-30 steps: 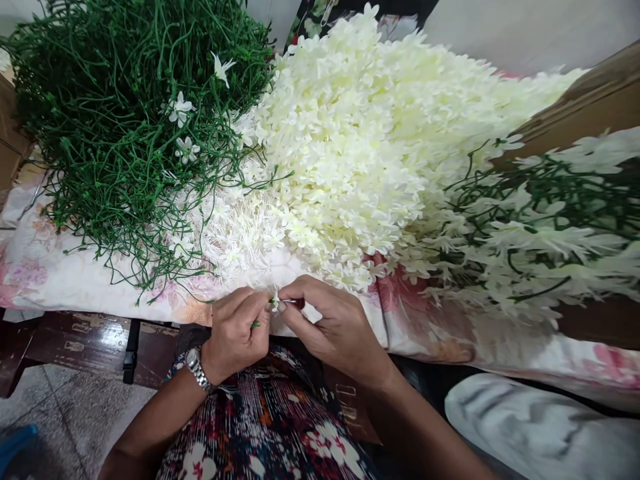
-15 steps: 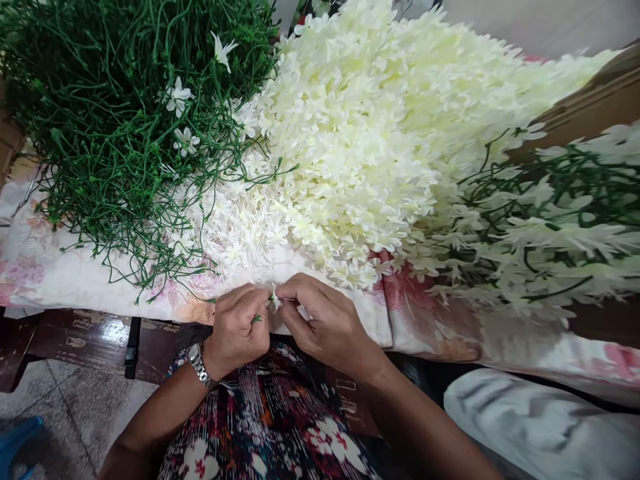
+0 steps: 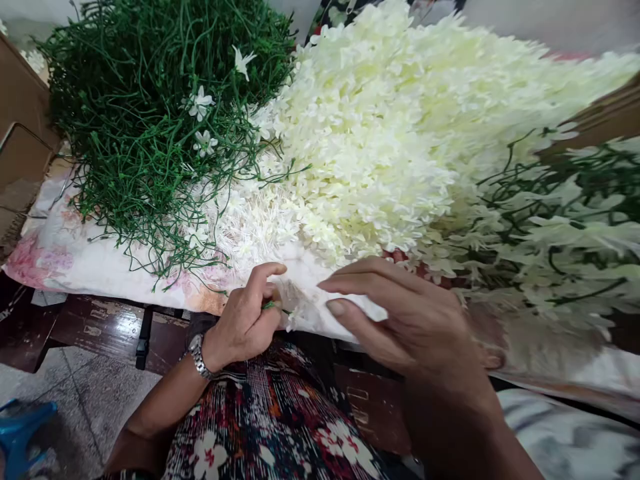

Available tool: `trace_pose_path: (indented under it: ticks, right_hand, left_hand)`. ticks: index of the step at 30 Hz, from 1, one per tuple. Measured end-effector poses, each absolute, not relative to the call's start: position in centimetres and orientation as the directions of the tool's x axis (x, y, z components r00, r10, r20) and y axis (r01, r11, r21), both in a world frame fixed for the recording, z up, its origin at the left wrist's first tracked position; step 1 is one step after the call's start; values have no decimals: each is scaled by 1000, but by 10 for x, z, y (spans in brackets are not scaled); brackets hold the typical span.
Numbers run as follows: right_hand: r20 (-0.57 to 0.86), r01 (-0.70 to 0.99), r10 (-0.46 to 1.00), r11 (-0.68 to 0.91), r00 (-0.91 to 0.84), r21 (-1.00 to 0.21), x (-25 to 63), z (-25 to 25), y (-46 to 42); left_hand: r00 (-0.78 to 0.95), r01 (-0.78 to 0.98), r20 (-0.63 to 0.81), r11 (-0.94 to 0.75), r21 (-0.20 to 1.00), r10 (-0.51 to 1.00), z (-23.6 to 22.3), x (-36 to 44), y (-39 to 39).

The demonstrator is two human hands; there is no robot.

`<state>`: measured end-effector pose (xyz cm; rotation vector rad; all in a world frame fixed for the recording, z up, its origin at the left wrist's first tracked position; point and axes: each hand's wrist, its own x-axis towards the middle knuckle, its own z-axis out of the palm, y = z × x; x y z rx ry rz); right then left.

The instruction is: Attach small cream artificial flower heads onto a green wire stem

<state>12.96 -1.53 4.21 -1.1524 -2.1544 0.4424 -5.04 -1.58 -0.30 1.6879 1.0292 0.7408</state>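
My left hand (image 3: 250, 317), with a metal watch on its wrist, is closed around a thin green plastic stem (image 3: 270, 305). A small whitish tip shows at the stem's end beside the thumb. To its right, my right hand (image 3: 400, 310) hovers over the cloth's front edge, thumb and fingers apart. Only white shows in the gap between them, and I make out nothing held. Beyond the hands lie a heap of green plastic stems (image 3: 150, 133) and a large pile of cream-white artificial petals (image 3: 370, 140). Thin white pieces (image 3: 250, 220) lie between the two.
A flowered cloth (image 3: 120, 270) covers the work surface. Green stems bearing white flowers (image 3: 565, 233) lie at the right. Cardboard boxes stand at the left (image 3: 23, 127) and right (image 3: 600, 113). A blue stool (image 3: 25, 433) is on the floor, lower left.
My right hand has parted from the left and moved right, its fingers opening. My left hand keeps the stem. The view has shifted slightly.
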Motion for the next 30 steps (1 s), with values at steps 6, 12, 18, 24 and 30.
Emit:
trace_pose_path:
  ticks: [6, 12, 18, 24, 30]
  right_hand:
    - [302, 478, 733, 644, -610, -597, 109, 37, -11]
    - [266, 533, 835, 520, -482, -668, 115, 23, -23]
    - [305, 572, 829, 548, -469, -611, 120, 19, -33]
    - [397, 807, 880, 423, -259, -411, 153, 10, -23]
    - [330, 918, 905, 345, -269, -198, 169, 2, -21]
  left_hand:
    - [549, 358, 73, -313, 879, 833, -2, -45, -19]
    - [555, 391, 91, -356, 849, 827, 2, -44, -23]
    - [500, 438, 135, -384, 813, 855, -1, -43, -24]
    - [408, 400, 166, -339, 851, 898, -7, -53, -19]
    - [495, 347, 239, -442, 827, 835, -11, -55, -9]
